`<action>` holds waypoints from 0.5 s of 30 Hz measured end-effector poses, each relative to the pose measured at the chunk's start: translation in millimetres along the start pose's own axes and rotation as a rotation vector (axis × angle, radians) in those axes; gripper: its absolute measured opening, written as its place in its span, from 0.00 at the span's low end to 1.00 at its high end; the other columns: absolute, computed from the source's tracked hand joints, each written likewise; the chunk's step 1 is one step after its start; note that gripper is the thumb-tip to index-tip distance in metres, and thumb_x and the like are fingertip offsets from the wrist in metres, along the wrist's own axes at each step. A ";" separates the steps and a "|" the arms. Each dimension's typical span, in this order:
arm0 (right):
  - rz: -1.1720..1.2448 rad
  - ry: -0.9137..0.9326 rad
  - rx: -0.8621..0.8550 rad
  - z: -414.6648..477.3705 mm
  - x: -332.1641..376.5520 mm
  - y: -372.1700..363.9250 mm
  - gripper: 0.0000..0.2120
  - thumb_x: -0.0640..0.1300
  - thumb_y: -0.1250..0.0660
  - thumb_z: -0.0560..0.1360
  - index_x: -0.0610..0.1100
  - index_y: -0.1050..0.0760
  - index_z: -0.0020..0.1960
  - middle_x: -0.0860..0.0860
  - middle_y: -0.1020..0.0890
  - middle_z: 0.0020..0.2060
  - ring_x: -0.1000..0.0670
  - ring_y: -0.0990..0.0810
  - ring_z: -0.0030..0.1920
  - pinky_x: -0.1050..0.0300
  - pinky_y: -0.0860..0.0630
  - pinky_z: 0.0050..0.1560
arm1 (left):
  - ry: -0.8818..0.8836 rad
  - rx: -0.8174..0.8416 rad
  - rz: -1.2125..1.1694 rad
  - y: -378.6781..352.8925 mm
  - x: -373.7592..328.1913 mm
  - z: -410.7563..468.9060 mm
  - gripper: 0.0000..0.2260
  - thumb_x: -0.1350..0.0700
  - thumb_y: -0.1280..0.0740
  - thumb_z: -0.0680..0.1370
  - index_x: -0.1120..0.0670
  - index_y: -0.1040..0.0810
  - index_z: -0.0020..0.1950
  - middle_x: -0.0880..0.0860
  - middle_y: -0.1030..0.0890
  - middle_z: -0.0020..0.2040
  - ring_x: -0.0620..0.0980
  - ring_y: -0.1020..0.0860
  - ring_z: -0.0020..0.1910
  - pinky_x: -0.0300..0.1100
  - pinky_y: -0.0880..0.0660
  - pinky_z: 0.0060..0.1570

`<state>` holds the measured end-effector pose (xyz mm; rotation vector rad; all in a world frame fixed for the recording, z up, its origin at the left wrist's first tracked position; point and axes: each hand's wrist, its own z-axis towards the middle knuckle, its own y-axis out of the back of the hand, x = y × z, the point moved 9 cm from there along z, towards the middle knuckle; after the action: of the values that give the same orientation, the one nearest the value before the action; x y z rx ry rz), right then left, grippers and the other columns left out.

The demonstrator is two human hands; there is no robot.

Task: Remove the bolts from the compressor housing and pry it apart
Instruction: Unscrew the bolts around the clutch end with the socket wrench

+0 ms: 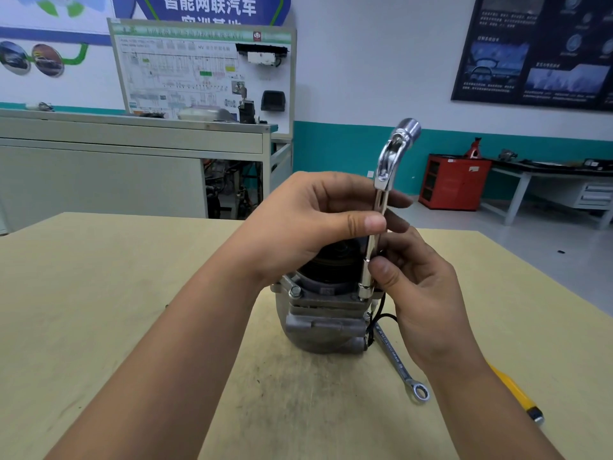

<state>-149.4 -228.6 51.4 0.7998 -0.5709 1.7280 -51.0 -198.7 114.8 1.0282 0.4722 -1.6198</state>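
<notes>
The compressor (pixel 325 327) stands on end near the middle of the desk (pixel 99 293), pulley side up, so its flange bolts face the person. A socket wrench (pixel 386 161) stands almost upright on the flange's right corner, its lower socket seated there, presumably over a bolt head that the socket hides. The left hand (pixel 308 224) pinches the thin shaft between thumb and fingers, a closed grip that looks meant to steady the tool and keep it in line. The right hand (pixel 421 293) holds the lower barrel between thumb and curled fingers, a grip suited to spinning a bolt that is already loose rather than levering a tight one. One flange bolt (pixel 294 291) shows at the left corner, seated. A ring spanner (pixel 398 363) lies on the desk just beside the compressor, in reach. The left hand covers most of the pulley, the housing's far side is out of view, and how many bolts remain cannot be counted. A yellow-handled tool (pixel 517 390) is partly hidden behind the right forearm; its kind is unclear.
</notes>
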 end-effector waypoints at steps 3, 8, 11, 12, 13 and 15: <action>0.018 0.006 0.002 0.9 -0.1 -0.3 0.11 0.43 0.32 0.68 0.58 0.18 0.44 0.53 0.25 0.42 0.47 0.23 0.47 0.55 0.23 0.48 | -0.006 -0.017 0.011 0.9 -0.4 -0.1 0.08 0.64 0.32 0.72 0.53 0.18 0.46 0.50 0.15 0.40 0.45 0.16 0.43 0.35 0.22 0.46; 0.016 0.027 0.014 1.1 3.2 -2.2 0.09 0.47 0.28 0.65 0.57 0.18 0.44 0.56 0.26 0.39 0.56 0.25 0.43 0.63 0.26 0.44 | -0.014 -0.053 0.038 4.4 -2.2 0.1 0.08 0.62 0.30 0.69 0.50 0.17 0.38 0.49 0.16 0.36 0.44 0.17 0.39 0.36 0.21 0.44; 0.023 0.012 0.016 0.0 2.9 -3.4 0.09 0.51 0.28 0.61 0.57 0.20 0.42 0.51 0.24 0.40 0.54 0.24 0.41 0.61 0.24 0.43 | -0.014 -0.076 0.084 5.7 -2.6 0.7 0.06 0.62 0.26 0.66 0.53 0.21 0.39 0.47 0.17 0.35 0.44 0.19 0.38 0.36 0.22 0.44; 0.026 0.010 0.014 0.1 2.8 -3.5 0.09 0.51 0.28 0.61 0.57 0.21 0.41 0.49 0.24 0.40 0.54 0.24 0.41 0.61 0.25 0.43 | -0.017 -0.088 0.105 6.4 -3.1 0.5 0.09 0.61 0.24 0.65 0.56 0.22 0.40 0.46 0.17 0.35 0.44 0.19 0.37 0.36 0.22 0.44; 0.029 0.011 0.013 0.3 3.0 -3.5 0.09 0.50 0.27 0.61 0.56 0.21 0.40 0.48 0.24 0.40 0.54 0.24 0.40 0.62 0.25 0.42 | -0.019 -0.097 0.119 6.6 -3.9 0.2 0.12 0.59 0.24 0.64 0.58 0.24 0.40 0.46 0.17 0.34 0.43 0.20 0.37 0.35 0.22 0.43; 0.025 0.020 0.013 1.0 3.2 -3.3 0.09 0.46 0.26 0.62 0.56 0.21 0.40 0.49 0.25 0.39 0.55 0.24 0.39 0.63 0.26 0.41 | -0.019 -0.112 0.122 7.1 -5.0 -0.6 0.14 0.56 0.27 0.62 0.61 0.26 0.41 0.46 0.17 0.34 0.43 0.20 0.37 0.35 0.23 0.43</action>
<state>-146.6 -226.4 54.4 0.7869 -0.5590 1.7625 -44.1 -197.6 120.1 0.9392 0.4735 -1.4767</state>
